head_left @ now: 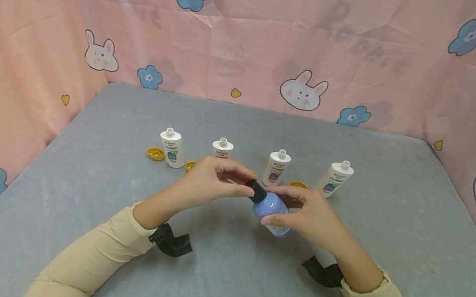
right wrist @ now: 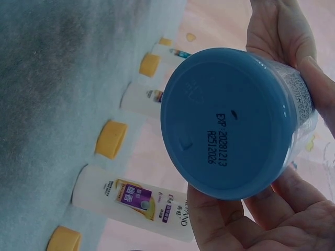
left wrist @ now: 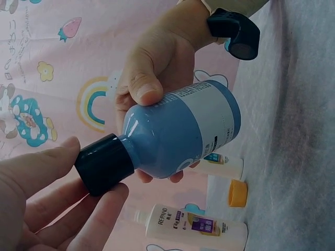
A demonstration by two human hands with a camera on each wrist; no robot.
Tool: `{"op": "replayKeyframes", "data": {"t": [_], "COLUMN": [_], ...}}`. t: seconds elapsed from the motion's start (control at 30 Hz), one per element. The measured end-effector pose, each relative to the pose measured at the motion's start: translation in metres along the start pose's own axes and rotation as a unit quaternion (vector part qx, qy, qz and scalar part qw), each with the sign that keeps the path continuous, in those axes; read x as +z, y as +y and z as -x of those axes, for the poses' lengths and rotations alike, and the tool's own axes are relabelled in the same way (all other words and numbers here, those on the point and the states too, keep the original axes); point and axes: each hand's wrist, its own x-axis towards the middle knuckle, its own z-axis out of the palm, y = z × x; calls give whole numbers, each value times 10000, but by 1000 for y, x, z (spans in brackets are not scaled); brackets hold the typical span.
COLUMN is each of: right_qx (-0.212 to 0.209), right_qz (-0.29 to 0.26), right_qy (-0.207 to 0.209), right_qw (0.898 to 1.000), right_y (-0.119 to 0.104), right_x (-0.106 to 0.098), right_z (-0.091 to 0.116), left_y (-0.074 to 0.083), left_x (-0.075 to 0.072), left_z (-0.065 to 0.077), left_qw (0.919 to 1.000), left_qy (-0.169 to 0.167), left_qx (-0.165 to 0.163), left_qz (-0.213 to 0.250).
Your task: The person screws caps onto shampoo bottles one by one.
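Note:
A light-blue bottle with a black cap is held tilted above the table, the cap pointing up and to the left. My left hand pinches the black cap between thumb and fingers. Around the bottle's body my right hand is curled, thumb on the near side. In the left wrist view the cap sits on the bottle's neck, and a pale printed label wraps the body. The right wrist view looks at the bottle's flat blue base, which bears a printed date.
Several white bottles with bare necks stand in a row behind my hands, among them a left one, a purple-labelled one and a right one. Yellow caps lie beside them on the grey table. Printed pink cloth hangs behind.

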Motion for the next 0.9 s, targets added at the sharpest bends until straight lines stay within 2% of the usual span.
{"op": "replayKeyframes", "data": {"t": [0.3, 0.47, 0.9], "right_qx": [34, 22, 47], "right_qz": [-5, 4, 10], "right_qy": [14, 44, -18], "right_qw": [10000, 10000, 10000], "right_y": [-1, -2, -3], "right_x": [-1, -1, -2], "right_z": [1, 2, 2], "left_y": [-1, -1, 2], "left_x": [0, 0, 0], "left_z": [-1, -1, 1], "left_qw": [9996, 9992, 9981], "left_qy": [-134, -176, -351], "left_qx": [212, 355, 506], "left_qz": [97, 4, 89]}}
